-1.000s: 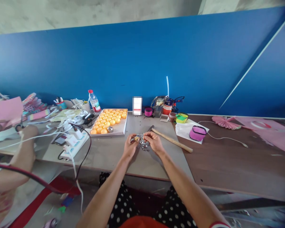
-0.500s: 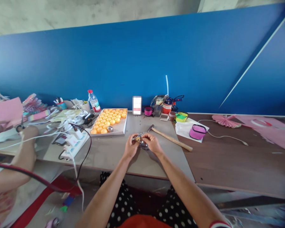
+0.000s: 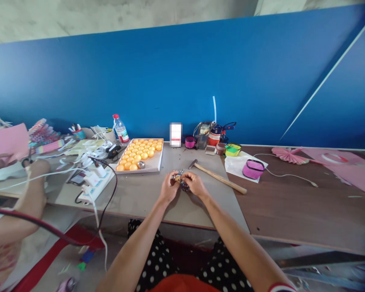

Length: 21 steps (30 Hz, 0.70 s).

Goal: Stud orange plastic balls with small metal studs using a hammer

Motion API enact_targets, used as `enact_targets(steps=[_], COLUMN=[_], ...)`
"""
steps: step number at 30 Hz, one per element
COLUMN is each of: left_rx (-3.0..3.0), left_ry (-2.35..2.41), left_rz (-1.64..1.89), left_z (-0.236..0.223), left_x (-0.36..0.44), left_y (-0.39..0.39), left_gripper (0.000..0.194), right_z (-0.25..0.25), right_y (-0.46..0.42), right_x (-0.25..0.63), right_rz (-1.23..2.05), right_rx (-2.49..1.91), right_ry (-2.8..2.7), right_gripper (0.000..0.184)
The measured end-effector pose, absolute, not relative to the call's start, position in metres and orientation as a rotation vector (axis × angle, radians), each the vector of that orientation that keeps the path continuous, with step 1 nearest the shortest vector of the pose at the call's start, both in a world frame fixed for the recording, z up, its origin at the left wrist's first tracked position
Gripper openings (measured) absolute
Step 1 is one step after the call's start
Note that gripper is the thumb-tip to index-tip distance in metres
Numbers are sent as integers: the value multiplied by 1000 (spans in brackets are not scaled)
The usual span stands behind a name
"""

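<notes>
A small bundle of shiny silver pieces (image 3: 185, 186), with an orange-yellow bit showing at its upper left, is pinched between the fingers of both my hands just above the grey mat. My left hand (image 3: 169, 187) grips its left side, and my right hand (image 3: 194, 183) its right side. The fingers cover part of it, so its exact kind is unclear. Left of my hands stands a white shallow tray (image 3: 158, 162) with orange balls (image 3: 138, 158) and one silver ball (image 3: 141, 165). A wooden-handled hammer (image 3: 220, 177) lies close to my right hand.
A power strip (image 3: 99, 184) with cables is on the left, near a water bottle (image 3: 121, 130). Another person's arm (image 3: 36, 182) holds scissors (image 3: 27, 161) and pink paper at far left. A pink pouch (image 3: 253, 169) rests on white paper at right; a blue partition (image 3: 182, 81) stands behind.
My fingers have shifted slightly on the silver bundle, and more of its orange-yellow bit is turned differently. The tray, the hammer and the other items stay put.
</notes>
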State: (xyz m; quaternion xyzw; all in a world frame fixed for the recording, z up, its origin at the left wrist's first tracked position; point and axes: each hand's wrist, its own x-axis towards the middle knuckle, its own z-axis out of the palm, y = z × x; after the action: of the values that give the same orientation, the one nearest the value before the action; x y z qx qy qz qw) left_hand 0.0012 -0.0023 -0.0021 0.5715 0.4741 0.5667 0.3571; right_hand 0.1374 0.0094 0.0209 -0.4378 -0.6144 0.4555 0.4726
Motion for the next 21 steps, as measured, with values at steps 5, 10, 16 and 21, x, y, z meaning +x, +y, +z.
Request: enact_targets(steps=[5, 10, 16, 21], left_rx=[1526, 1586, 1707, 1639], left_ry=[1238, 1267, 1304, 1284], left_rz=[1467, 1475, 1448, 1440], left_z=[1, 1, 4, 8], left_x=[1, 1, 2, 2], left_y=[-4, -5, -6, -9], left_gripper=[31, 30, 29, 28], right_z=[22, 20, 17, 16], right_y=[9, 9, 9, 10], right_x=[138, 137, 137, 137], right_rz=[1137, 1132, 1115, 1108], right_rx=[-1052, -1040, -1057, -1059], right_ry=[-1506, -1498, -1490, -1494], right_gripper=[15, 15, 14, 14])
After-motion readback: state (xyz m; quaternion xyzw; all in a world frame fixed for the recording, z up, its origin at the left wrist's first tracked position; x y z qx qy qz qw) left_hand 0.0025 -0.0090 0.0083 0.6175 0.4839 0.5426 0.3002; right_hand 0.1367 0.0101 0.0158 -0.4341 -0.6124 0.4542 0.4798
